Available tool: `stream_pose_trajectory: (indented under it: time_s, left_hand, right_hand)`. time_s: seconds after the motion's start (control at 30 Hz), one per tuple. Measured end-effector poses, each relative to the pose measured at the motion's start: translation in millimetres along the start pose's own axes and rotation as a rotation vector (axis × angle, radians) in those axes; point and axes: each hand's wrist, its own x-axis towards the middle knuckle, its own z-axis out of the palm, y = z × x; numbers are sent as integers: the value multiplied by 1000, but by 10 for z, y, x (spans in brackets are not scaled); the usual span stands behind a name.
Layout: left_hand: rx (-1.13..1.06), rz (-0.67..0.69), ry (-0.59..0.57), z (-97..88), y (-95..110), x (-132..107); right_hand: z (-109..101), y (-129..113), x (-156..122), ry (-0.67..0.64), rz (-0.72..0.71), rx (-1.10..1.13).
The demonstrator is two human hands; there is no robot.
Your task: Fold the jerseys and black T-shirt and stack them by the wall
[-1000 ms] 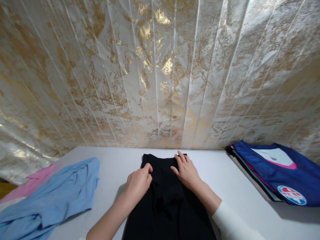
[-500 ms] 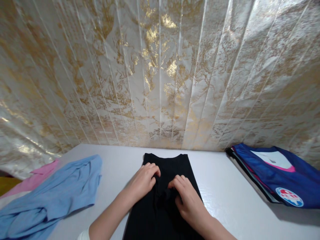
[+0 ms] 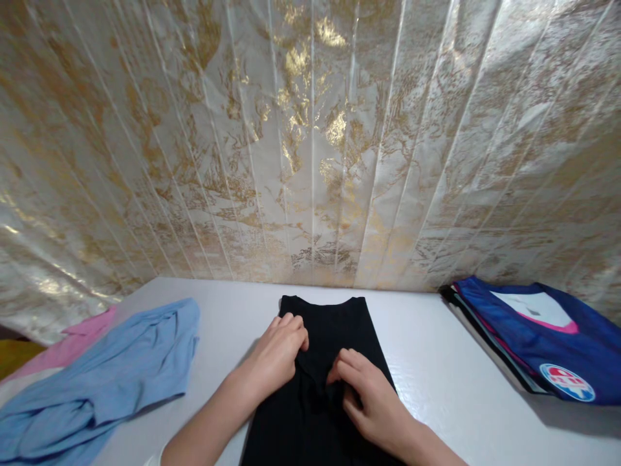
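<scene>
A black shirt (image 3: 334, 323) lies lengthwise on the white table in front of me, its sides folded in and its neckline at the far end. My left hand (image 3: 281, 349) rests on its left part, fingers curled down into the cloth and the thumb mostly hidden. Lower and to the right, my right hand (image 3: 366, 391) has its fingertips bent in a pinch on the dark fabric. Between the two hands the cloth is bunched and raised in loose folds. The near end of the shirt runs out of view.
On the white table (image 3: 233, 323), a rumpled light blue garment (image 3: 140, 362) lies at left, over a pink one (image 3: 72, 343). At right is a stack of folded clothes topped by a blue jersey (image 3: 524, 330). A shiny gold-patterned covering (image 3: 310, 162) hangs behind.
My right hand has shifted slightly down toward me, and my left hand has curled its fingers a little more. The cloth between them has moved slightly.
</scene>
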Motion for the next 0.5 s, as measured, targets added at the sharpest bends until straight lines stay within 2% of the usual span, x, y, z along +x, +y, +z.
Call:
stream_pose_trajectory:
  time_s: [0.1, 0.17, 0.23, 0.37, 0.5]
  left_hand:
    - [-165, 103, -65, -78, 277, -79]
    - [-234, 126, -103, -42, 440, -98]
    - [-203, 99, -83, 56, 555, -77]
    - [-40, 60, -6, 259, 657, 24]
    - [97, 73, -1, 292, 697, 76]
  right_hand:
    - [-44, 45, -31, 161, 99, 235]
    - [-61, 118, -55, 263, 191, 339]
    - [-66, 203, -77, 321, 253, 396]
    - [-53, 307, -110, 323, 283, 429]
    - [-42, 299, -118, 277, 290, 374]
